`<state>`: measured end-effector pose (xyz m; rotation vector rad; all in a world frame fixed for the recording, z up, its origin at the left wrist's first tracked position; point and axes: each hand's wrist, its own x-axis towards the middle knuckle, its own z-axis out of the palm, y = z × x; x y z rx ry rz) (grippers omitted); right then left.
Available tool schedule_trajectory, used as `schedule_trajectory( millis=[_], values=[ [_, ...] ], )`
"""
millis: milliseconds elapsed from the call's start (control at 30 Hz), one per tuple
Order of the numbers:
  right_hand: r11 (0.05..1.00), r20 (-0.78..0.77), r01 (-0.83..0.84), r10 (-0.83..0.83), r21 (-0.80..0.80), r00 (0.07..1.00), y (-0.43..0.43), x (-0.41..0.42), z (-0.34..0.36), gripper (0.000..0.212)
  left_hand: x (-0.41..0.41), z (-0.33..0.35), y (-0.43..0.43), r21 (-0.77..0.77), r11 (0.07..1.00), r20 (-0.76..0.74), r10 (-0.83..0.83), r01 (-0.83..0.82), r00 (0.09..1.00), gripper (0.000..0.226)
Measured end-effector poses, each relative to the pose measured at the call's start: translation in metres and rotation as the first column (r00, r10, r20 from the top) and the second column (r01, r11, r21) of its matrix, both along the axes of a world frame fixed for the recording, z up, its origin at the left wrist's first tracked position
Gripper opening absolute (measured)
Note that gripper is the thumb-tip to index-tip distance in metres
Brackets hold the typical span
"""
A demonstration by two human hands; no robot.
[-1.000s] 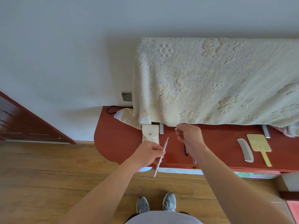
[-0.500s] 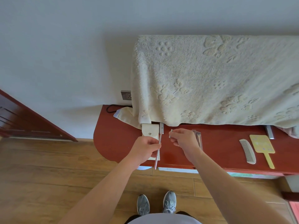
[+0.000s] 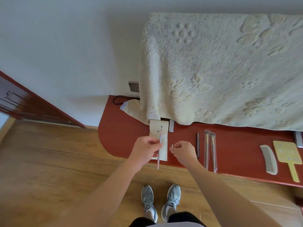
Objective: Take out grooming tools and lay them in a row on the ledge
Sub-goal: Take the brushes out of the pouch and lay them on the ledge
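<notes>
While the left hand (image 3: 146,149) pinches a thin pink stick (image 3: 159,147) over the cream pouch (image 3: 158,140) on the red ledge (image 3: 124,136), the right hand (image 3: 184,150) is curled, fingertips closed on a tiny pale bit (image 3: 172,146). Just right of it lie a dark file (image 3: 198,145) and two wrapped tools (image 3: 210,151), side by side; well apart sit a comb (image 3: 268,158) and yellow mirror (image 3: 286,154).

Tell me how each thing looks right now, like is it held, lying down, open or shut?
Left hand: closed around a thin stick tool, tip pointing at the wall.
Right hand: pinching a tiny white piece.
Pouch: flat on the ledge, flap snapped shut.
Two wrapped tools: lying side by side.
Dark file: lying flat.
Comb: lying flat.
Yellow mirror: lying flat.
Towel: draped down.
</notes>
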<state>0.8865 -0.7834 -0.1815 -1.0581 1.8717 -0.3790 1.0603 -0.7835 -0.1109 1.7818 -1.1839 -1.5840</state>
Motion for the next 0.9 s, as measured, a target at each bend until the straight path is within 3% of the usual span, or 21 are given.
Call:
schedule_trajectory(
  millis=[900],
  values=[
    [0.997, -0.159, -0.036, 0.047, 0.073, 0.986, -0.004, 0.007, -0.033, 0.016, -0.014, -0.023, -0.017, 0.016, 0.999, 0.036, -0.035, 0.034, 0.999, 0.004]
  ],
)
